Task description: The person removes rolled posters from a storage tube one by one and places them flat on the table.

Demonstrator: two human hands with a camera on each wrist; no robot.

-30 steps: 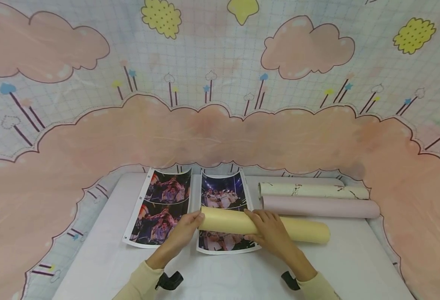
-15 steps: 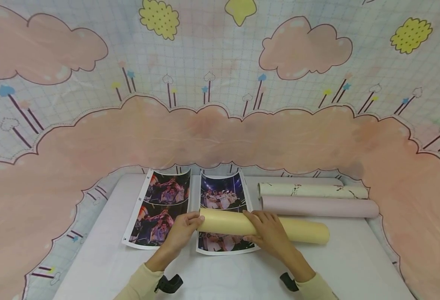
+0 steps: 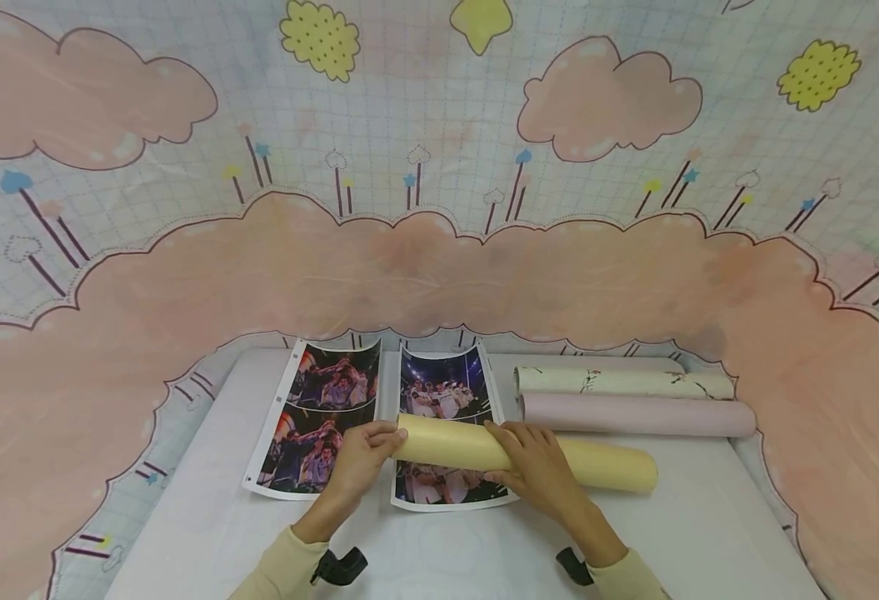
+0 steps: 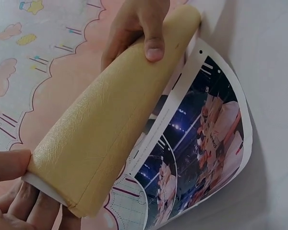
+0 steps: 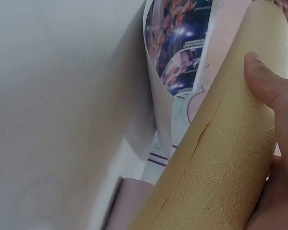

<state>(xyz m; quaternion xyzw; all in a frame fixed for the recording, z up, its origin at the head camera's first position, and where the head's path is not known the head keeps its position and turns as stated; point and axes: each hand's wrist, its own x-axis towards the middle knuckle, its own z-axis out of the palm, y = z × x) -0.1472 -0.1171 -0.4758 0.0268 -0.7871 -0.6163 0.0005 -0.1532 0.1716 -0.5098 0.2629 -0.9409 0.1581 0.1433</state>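
A yellow wallpaper roll (image 3: 450,443) with a crinkled surface is held slantwise above a curved photo print (image 3: 450,383), covering the print's middle in the head view. My left hand (image 3: 364,458) pinches the roll's left end. In the left wrist view its thumb lies on the outer face (image 4: 86,129), while the fingers are at the open end, by a white inner edge. Farther right, my right hand (image 3: 544,467) grips the roll around its middle, thumb on the near side. A lengthwise seam runs along the roll in the right wrist view.
Left of the roll lies another photo print (image 3: 319,417) with two pictures. At the back right of the white table (image 3: 439,558) are a pale pink roll (image 3: 634,414) and a cream roll with a branch pattern (image 3: 559,381). Behind hangs a cloud-patterned cloth (image 3: 424,267).
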